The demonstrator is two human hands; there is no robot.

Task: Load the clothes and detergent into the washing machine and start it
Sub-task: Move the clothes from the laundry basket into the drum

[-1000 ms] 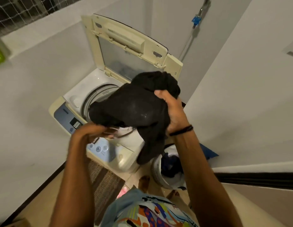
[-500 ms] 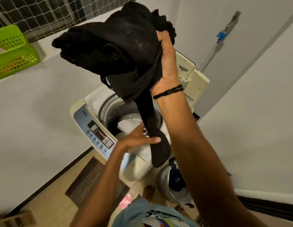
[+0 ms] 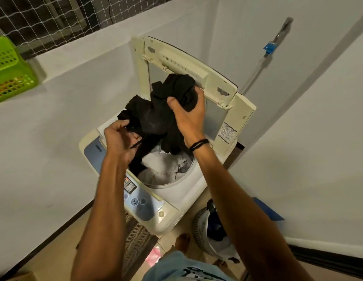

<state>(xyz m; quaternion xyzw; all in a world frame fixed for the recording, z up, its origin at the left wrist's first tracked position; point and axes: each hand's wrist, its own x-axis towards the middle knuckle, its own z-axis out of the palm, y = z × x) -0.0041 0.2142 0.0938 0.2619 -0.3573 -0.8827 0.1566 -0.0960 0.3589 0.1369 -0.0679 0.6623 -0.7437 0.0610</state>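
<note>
Hands work together over the open drum here. The right hand [image 3: 188, 118] bunches the upper part of a crumpled black cloth garment [image 3: 156, 116], its fingers and thumb curled tightly round a thick fold, while the left hand [image 3: 119, 138] pinches the garment's lower edge, fingers curled in around a thin strap or cord. Held this way, the garment hangs directly above the mouth of the cream-and-blue top-loading washing machine [image 3: 166, 199], its tail already dipping past the rim, so that letting go should drop it straight in rather than over the side. White and pale clothes [image 3: 162, 167] already lie in the drum beneath it. The cream hinged lid [image 3: 227, 94] stands upright behind, leaving the opening free. The blue control panel [image 3: 136, 197] sits at the front edge, partly hidden by the left forearm. A round white mesh laundry basket [image 3: 201, 228] stands on the floor just beside the machine on the right, with dark and blue items inside, which suggests more loading remains. A green plastic basket [image 3: 12, 74] sits on the ledge at the far left. No detergent is visible, so loading appears unfinished and the start step lies ahead.
</note>
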